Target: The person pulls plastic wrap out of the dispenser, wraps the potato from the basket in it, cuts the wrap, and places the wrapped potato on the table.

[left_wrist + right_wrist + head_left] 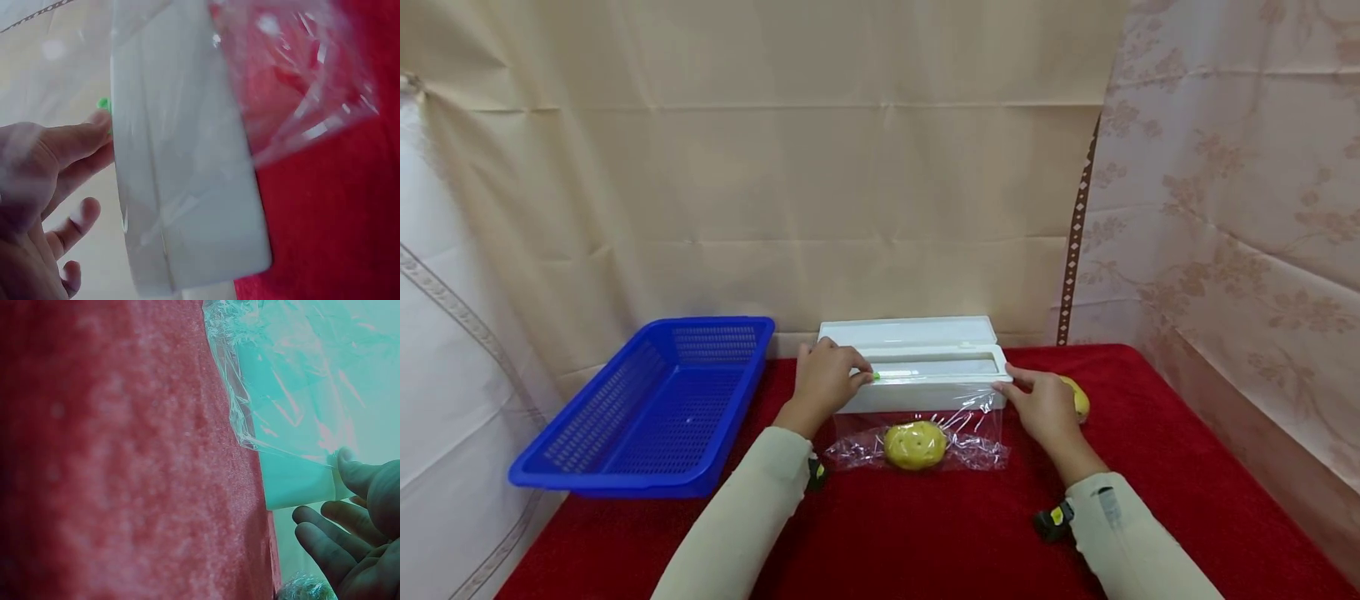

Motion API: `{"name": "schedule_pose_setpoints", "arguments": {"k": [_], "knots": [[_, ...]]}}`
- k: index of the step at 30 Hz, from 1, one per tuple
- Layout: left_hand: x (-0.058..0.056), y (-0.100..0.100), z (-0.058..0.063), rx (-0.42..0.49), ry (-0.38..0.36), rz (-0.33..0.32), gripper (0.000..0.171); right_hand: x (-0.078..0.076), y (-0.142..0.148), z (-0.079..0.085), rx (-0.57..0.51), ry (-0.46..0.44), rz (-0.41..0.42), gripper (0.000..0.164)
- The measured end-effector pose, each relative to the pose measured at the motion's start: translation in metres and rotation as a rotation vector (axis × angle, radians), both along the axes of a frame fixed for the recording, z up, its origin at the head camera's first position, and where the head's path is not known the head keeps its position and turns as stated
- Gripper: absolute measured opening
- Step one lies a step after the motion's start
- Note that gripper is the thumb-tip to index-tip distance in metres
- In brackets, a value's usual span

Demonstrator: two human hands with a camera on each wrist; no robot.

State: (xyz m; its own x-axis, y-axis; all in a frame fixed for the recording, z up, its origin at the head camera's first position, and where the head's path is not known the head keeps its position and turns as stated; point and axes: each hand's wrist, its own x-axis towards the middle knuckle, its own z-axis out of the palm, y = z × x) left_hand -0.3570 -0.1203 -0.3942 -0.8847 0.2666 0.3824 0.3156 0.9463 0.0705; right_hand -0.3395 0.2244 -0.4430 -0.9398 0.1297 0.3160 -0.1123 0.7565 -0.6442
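Observation:
A white cling film dispenser box point(917, 398) stands on the table with its lid point(906, 332) raised. My left hand point(826, 379) pinches a small green slider point(104, 104) at the left part of the box's front edge. At the right end, my right hand point(1043, 410) holds the box's corner between thumb and fingers. Clear cling film point(981, 417) hangs from the front edge down to the table. A yellow potato point(915, 445) lies in front of the box, covered by the film, which is crumpled on both sides of it.
A blue plastic basket point(730, 454) stands to the left on the red cloth point(940, 542). Beyond my right hand lies another yellow item point(1078, 398), partly hidden; the right wrist view shows shiny film point(306, 587) there. A beige curtain point(850, 183) hangs behind.

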Motion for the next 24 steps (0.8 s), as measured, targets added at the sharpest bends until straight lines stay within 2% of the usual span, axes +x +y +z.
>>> {"name": "schedule_pose_setpoints", "arguments": {"k": [7, 11, 15, 24], "knots": [[0.005, -0.021, -0.003, 0.128, -0.058, 0.017, 0.010, -0.003, 0.000, -0.001, 0.002, -0.014, 0.000, 0.054], [0.006, -0.029, -0.005, 0.212, -0.081, -0.034, 0.010, -0.002, 0.002, -0.001, 0.005, -0.009, 0.004, 0.053], [0.007, -0.033, -0.005, 0.244, -0.083, -0.066, 0.010, -0.001, 0.003, -0.001, 0.014, -0.011, 0.004, 0.053], [0.013, -0.044, -0.005, 0.294, -0.082, -0.007, 0.011, -0.001, 0.002, 0.000, 0.026, -0.008, -0.012, 0.053]]}}
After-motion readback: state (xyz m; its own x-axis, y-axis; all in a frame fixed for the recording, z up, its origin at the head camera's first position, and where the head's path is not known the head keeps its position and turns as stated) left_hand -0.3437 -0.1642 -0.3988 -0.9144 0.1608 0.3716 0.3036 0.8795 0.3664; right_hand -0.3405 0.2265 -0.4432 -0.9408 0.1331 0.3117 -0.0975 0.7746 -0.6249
